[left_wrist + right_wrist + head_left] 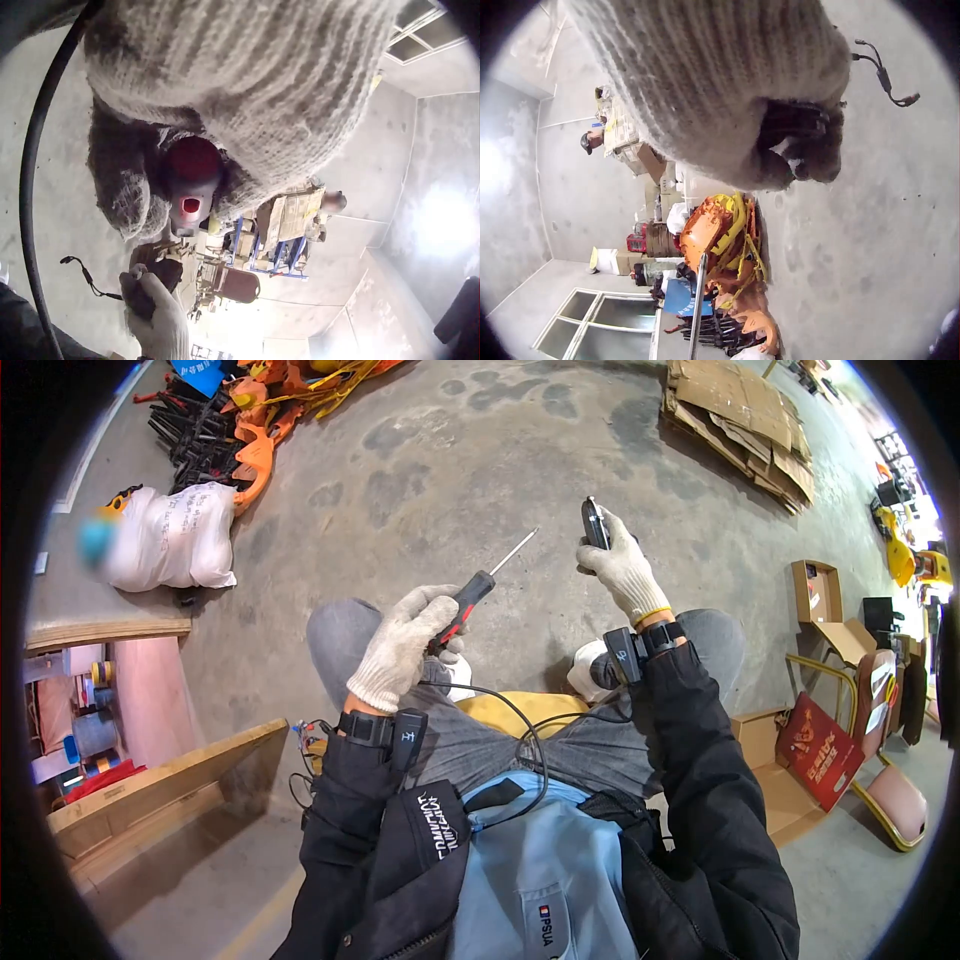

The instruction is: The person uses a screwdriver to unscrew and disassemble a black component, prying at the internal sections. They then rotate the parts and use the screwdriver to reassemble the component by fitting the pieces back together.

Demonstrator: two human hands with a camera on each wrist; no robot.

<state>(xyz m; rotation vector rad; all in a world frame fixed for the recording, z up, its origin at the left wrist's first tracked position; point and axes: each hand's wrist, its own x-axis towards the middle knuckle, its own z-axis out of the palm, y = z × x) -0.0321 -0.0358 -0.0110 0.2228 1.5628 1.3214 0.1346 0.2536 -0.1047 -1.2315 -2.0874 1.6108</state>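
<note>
My gloved left hand [405, 635] grips a screwdriver [467, 606] by its black and red handle. The bare metal shaft slants up and away to the right. In the left wrist view, the handle's end [193, 169] shows between the knit glove's fingers. Apart from it on the right, my gloved right hand [628, 567] holds a small dark oblong object [594, 525], mostly wrapped by the fingers; its kind I cannot tell. A short black cable [885, 75] with split ends sticks out beside that hand in the right wrist view.
Grey concrete floor [420, 490] spreads ahead of the bent knees. Flattened cardboard [740, 420] is stacked at far right; orange parts [255, 455] and a white sack [185, 535] lie left. A wooden board [170, 780] stands near left, a red box [820, 750] and chair right.
</note>
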